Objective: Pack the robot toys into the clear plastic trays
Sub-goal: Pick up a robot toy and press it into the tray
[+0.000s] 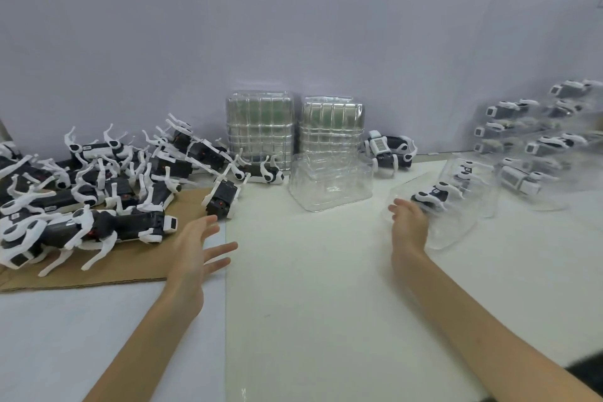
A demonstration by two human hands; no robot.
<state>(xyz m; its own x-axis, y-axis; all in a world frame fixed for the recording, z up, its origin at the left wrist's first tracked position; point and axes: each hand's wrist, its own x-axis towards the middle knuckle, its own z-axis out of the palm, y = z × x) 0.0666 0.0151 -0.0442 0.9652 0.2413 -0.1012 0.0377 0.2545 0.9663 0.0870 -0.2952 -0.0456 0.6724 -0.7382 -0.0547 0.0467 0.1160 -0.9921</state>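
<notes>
My left hand (199, 248), spread and empty, sits just short of a toy (223, 199) lying endwise; my right hand (409, 222) touches a tray (456, 228), grip unclear.

Two bare arms and two bare hands.
The left hand (195, 248) and the right hand (409, 222) are uncovered. The left forearm (146, 336) and the right forearm (489, 320) are bare from wrist to the view's lower edge. The fingers are slim, and the right fingertips (395, 207) are blurred. A dark patch of cloth (585, 380) shows in the lower right corner.
</notes>
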